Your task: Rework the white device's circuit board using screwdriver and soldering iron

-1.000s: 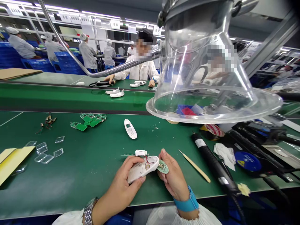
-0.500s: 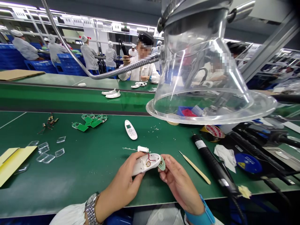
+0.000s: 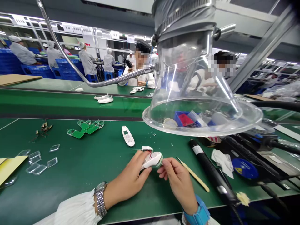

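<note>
A white shell (image 3: 154, 160) is grasped by the left hand (image 3: 130, 178) above the desk (image 3: 77, 168), its long axis running from eight to two o'clock, with the rounded end toward two. At that end, a pale green disc (image 3: 161, 161) is pinched by the right hand (image 3: 178, 176). From the shell, a white cover (image 3: 128, 136) is seen between ten and eleven o'clock, its long axis aligned eleven to five.

Decently bright shot, some harsh glare
Strip lights (image 3: 6, 19) glow past the far edge of the surface (image 3: 93, 156), the clear hood (image 3: 197, 89) catches hard white streaks, and stuff toward the surface's right end looks stretched, kinda smeary, dark below the near edge.
</note>
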`<state>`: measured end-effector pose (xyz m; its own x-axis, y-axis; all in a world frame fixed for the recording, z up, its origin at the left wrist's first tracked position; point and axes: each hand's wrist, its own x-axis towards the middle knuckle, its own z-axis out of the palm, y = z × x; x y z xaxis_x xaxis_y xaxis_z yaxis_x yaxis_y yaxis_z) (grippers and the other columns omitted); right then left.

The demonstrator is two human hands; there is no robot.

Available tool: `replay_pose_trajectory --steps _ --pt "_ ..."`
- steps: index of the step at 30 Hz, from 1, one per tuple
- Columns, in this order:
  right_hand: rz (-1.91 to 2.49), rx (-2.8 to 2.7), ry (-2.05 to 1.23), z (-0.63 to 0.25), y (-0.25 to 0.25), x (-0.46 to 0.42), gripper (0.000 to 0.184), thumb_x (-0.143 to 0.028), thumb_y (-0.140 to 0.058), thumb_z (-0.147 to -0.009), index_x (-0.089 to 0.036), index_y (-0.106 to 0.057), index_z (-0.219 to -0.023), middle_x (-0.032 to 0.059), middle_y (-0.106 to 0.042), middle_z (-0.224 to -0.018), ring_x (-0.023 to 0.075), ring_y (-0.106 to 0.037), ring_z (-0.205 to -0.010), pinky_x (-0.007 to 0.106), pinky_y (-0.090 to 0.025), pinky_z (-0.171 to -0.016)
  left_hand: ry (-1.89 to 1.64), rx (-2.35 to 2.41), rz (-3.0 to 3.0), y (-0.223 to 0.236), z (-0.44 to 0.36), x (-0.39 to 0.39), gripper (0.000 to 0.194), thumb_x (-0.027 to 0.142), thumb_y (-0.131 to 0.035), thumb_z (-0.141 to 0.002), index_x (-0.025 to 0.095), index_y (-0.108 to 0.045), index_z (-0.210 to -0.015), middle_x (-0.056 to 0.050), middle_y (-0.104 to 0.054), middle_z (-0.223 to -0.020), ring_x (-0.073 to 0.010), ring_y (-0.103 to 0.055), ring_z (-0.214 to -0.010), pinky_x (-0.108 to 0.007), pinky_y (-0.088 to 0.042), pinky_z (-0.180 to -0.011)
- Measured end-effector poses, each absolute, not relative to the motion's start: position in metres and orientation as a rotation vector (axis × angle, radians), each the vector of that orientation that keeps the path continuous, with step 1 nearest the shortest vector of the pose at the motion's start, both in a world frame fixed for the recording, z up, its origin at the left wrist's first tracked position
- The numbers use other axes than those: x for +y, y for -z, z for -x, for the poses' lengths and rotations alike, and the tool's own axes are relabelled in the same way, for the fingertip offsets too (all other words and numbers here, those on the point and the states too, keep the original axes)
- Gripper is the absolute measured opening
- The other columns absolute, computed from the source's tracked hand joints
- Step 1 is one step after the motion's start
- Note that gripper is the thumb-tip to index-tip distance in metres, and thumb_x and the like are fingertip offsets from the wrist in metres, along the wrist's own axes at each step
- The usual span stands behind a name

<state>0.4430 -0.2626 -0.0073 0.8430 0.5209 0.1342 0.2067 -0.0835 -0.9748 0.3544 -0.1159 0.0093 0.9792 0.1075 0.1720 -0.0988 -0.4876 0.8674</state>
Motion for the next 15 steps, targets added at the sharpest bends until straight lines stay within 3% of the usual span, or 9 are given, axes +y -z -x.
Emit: replay_pose_trajectory --steps 4,9,15 --pt "1.77 -0.627 -0.156 -0.447 0.01 -0.258 0.04 -0.057 -0.047 -0.085 -0.02 -0.059 -0.074 0.0019 -0.06 -0.062 0.0143 -0.057 -0.057 0.026 -0.043 -0.054 -0.251 0.032 -2.047 -0.002 -0.361 -0.119 0.041 0.033 -0.038 -0.09 0.02 -0.037 -0.129 -0.012 -0.046 -0.123 -0.022 -0.045 -0.115 -0.037 -0.037 -0.1" --pt "1.802 -0.645 -0.161 -0.449 0.009 -0.253 0.038 -0.055 -0.048 -0.085 -0.021 -0.057 -0.071 0.0011 -0.059 -0.059 0.015 -0.056 -0.055 0.026 -0.044 -0.054 -0.279 0.09 -2.002 0.004 -0.363 -0.12 0.044 0.039 -0.049 -0.085 0.02 -0.044 -0.124 -0.011 -0.052 -0.116 -0.0219 -0.051 -0.106 -0.037 -0.041 -0.094" --pt "1.824 -0.641 -0.174 -0.446 -0.001 -0.244 0.041 -0.057 -0.051 -0.082 -0.022 -0.056 -0.062 0.0007 -0.057 -0.052 0.0143 -0.053 -0.049 0.026 -0.043 -0.05 -0.302 0.147 -2.037 0.002 -0.363 -0.116 0.045 0.046 -0.047 -0.085 0.022 -0.047 -0.122 -0.01 -0.055 -0.113 -0.023 -0.054 -0.102 -0.038 -0.042 -0.091"
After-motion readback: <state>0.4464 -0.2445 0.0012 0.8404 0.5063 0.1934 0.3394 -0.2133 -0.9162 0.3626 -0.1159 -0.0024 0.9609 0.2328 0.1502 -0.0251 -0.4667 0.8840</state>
